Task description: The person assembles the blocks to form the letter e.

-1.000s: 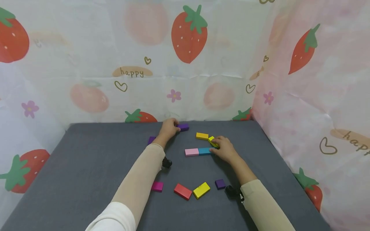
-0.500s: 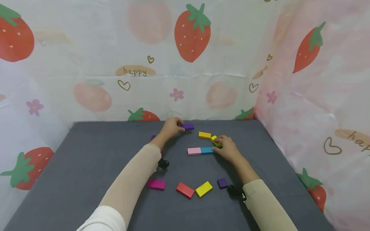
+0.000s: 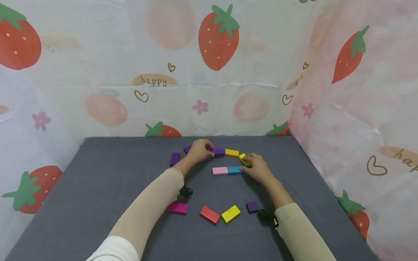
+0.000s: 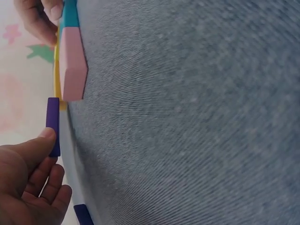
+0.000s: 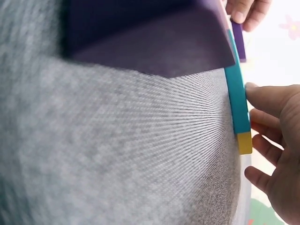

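Since the earlier head views, the left hand (image 3: 199,152) has drawn the purple block (image 3: 218,151) from the far edge of the grey mat (image 3: 98,188) toward the person; the block now lies end to end with the yellow block (image 3: 232,153), touching or nearly touching it. The right hand (image 3: 258,167) has stayed in place.

Hand state:
- Left hand: thumb and fingers curled onto the left end of the purple block, pinching it. The left wrist view shows the thumb tip (image 4: 46,136) against the block (image 4: 53,124).
- Right hand: fingers curled over a second yellow block (image 3: 243,160), which lies at a slant. The thumb sits at the right end of the teal block (image 3: 233,169). The right wrist view shows the teal block (image 5: 236,93) edge-on beside the fingers (image 5: 267,101).

Key relation: the purple block's long axis runs left to right, in line with the yellow block to its right. The left hand is on its left end and is the nearer hand; the right hand is further right, beyond the yellow block. The slanted yellow block joins this far row to the pink block (image 3: 220,170) and teal block, which lie end to end nearer the person.

Surroundings:
- Two more purple blocks (image 3: 175,158) lie left of and behind the left hand.
- Near the person, well apart from both hands: a magenta block (image 3: 177,208), a red block (image 3: 209,215), a yellow block (image 3: 230,214) and a small purple block (image 3: 251,207).
- Nothing lies between the hands and the row.
- A strawberry-print curtain (image 3: 215,40) encloses the mat.
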Motion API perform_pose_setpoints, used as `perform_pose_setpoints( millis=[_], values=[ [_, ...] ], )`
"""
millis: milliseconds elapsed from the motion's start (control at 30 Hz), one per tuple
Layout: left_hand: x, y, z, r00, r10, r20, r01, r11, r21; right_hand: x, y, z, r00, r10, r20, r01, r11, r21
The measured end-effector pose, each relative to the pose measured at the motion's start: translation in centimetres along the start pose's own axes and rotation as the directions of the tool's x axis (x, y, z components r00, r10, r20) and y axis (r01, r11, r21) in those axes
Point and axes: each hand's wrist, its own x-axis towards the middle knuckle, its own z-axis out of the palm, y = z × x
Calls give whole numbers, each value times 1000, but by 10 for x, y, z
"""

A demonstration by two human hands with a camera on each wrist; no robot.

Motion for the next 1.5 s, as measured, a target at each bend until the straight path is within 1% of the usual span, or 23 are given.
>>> perform_pose_setpoints(
  millis=[167,367,633,767,1033,1267,1500],
  values=[
    [-2,2,1,1000,-14,0,14,1000,12,1,0,0,1000,-8,-11,8,1000,3],
    [-2,0,3,1000,-29,9,28,999,24,0,1,1,999,-27,-23,27,1000,6],
    [-1,-1,4,999,-38,35,37,999,21,-1,-1,0,1000,0,-6,0,1000,16],
    [1,-1,5,998,-47,43,46,999,23,-1,-1,0,1000,-5,-7,5,1000,8],
    [2,1,5,998,-57,36,55,997,56,0,-1,0,1000,-11,-10,11,1000,1],
    [-1,7,3,996,-73,43,70,996,52,-3,-3,-1,1000,-3,-9,3,1000,3],
    [-1,7,4,997,-72,38,69,995,71,-4,-6,-3,1000,-8,-8,8,1000,-4]
  ],
)
